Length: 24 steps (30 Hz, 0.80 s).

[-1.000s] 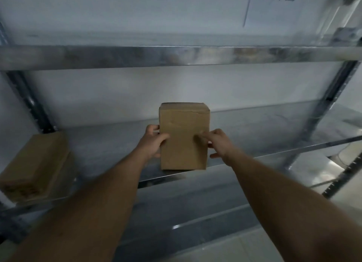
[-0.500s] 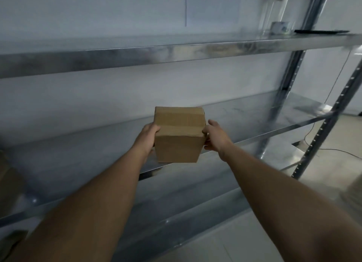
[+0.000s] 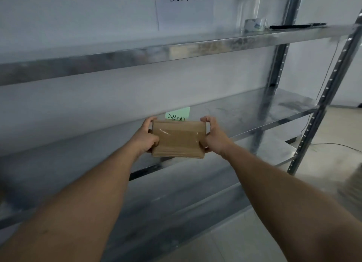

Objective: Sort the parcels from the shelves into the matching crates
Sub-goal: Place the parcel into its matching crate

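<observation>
A small brown cardboard parcel (image 3: 177, 139) sealed with clear tape is held in the air in front of the middle metal shelf (image 3: 254, 112). My left hand (image 3: 147, 136) grips its left end and my right hand (image 3: 212, 137) grips its right end. A green label (image 3: 179, 114) with handwriting sticks up behind the parcel's far edge. The parcel's taped side faces me. No crates are in view.
The steel rack has an upper shelf (image 3: 195, 46) carrying a clear bottle (image 3: 250, 9), a tape roll (image 3: 255, 26) and a dark flat object (image 3: 297, 26). A paper sign (image 3: 184, 5) hangs on the wall. Rack uprights (image 3: 331, 89) stand at the right, with a cable on the floor.
The parcel has been lifted off the middle shelf and tipped, so its taped side faces me and the green label shows. The view has swung right; the parcel at far left is gone from sight.
</observation>
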Each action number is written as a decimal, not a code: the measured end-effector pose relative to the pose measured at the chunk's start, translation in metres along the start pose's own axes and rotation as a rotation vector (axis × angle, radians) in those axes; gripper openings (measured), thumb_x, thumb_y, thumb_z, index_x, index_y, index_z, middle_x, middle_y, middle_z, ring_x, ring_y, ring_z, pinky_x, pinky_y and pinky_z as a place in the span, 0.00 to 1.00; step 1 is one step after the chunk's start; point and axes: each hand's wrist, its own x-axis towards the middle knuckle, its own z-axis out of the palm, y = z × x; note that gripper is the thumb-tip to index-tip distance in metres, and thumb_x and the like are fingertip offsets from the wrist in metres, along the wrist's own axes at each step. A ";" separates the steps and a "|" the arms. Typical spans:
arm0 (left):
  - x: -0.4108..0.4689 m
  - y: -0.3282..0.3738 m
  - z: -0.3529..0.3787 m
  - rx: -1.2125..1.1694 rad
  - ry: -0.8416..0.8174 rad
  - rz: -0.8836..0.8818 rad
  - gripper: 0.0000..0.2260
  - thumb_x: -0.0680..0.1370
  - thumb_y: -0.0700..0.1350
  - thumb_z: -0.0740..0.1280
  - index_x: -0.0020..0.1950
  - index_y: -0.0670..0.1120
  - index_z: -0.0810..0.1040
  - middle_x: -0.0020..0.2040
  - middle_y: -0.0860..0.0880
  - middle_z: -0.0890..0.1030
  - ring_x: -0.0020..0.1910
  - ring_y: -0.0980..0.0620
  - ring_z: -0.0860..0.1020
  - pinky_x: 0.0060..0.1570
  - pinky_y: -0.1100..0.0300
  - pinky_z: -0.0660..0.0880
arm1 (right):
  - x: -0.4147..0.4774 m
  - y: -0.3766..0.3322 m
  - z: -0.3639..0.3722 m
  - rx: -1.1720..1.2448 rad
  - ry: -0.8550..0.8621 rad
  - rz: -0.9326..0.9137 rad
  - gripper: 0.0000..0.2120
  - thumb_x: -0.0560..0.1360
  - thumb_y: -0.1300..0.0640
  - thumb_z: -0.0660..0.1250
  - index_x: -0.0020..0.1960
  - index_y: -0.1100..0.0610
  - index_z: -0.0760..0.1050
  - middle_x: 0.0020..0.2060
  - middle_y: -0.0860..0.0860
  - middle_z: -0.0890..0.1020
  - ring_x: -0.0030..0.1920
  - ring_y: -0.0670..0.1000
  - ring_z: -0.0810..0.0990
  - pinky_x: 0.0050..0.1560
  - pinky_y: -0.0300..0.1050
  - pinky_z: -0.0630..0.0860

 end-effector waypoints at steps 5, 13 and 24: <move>0.010 -0.006 0.034 -0.031 -0.008 -0.053 0.06 0.77 0.44 0.64 0.51 0.52 0.70 0.52 0.45 0.76 0.50 0.48 0.76 0.54 0.46 0.78 | 0.001 0.019 -0.024 0.039 0.054 0.076 0.10 0.74 0.54 0.65 0.53 0.56 0.68 0.52 0.58 0.79 0.54 0.59 0.79 0.53 0.59 0.78; 0.051 0.004 0.120 0.068 -0.143 0.050 0.26 0.75 0.33 0.65 0.69 0.50 0.63 0.55 0.42 0.76 0.47 0.47 0.76 0.48 0.51 0.77 | -0.001 0.073 -0.081 -0.161 0.232 0.136 0.21 0.71 0.64 0.66 0.61 0.48 0.67 0.52 0.53 0.77 0.54 0.57 0.77 0.54 0.55 0.76; 0.148 0.042 0.263 0.272 -0.548 0.247 0.21 0.76 0.34 0.59 0.57 0.60 0.74 0.63 0.48 0.71 0.51 0.48 0.74 0.43 0.59 0.74 | 0.038 0.122 -0.196 -0.251 0.281 0.236 0.23 0.73 0.69 0.64 0.63 0.51 0.77 0.63 0.53 0.77 0.59 0.55 0.77 0.63 0.49 0.74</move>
